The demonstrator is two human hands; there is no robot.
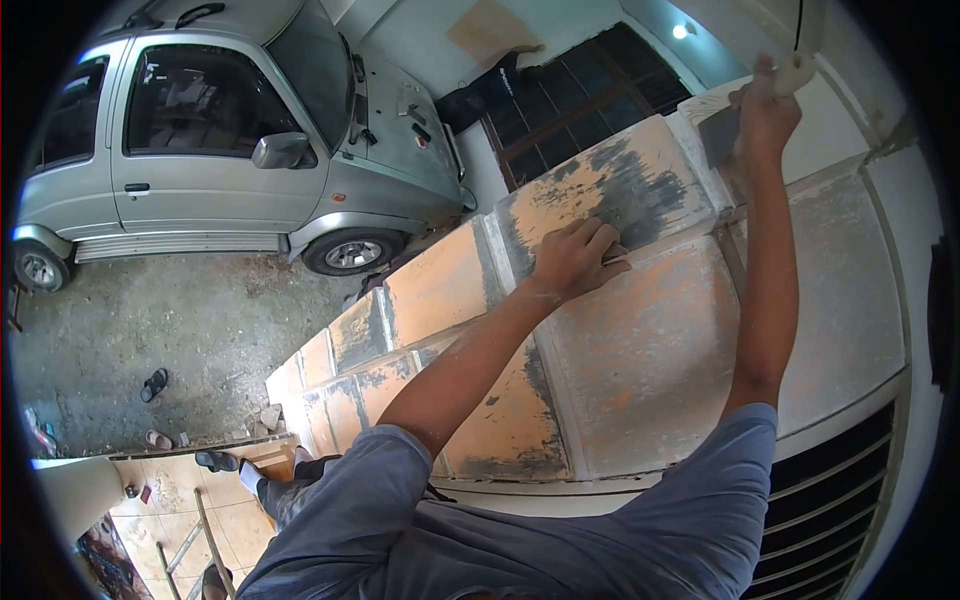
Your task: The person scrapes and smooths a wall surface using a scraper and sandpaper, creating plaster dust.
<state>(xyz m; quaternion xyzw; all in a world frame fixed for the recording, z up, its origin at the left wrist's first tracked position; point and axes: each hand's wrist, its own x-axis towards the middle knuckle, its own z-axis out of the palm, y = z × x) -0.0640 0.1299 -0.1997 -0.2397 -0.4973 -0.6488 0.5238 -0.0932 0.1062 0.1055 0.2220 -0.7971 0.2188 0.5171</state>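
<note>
A panelled masonry surface point(640, 340) runs diagonally before me, its orange paint worn and smeared with grey, with pale seams between panels. My left hand point(580, 258) rests against an upper panel with a dark patch, fingers curled. A small dark edge shows by its fingertips, too little to name. Raised at the upper right, my right hand point(768, 112) is closed, thumb up, beside a pale rounded fitting point(793, 74). What lies inside its fingers is hidden. A dark grey patch point(718, 136) is just left of that hand.
A silver car point(210, 190) stands on the concrete floor at left. Below are loose sandals point(154, 385) and a metal ladder point(205, 530) on tiles. A barred opening point(825, 500) is at lower right. A dark-paned window point(585, 95) lies beyond the surface.
</note>
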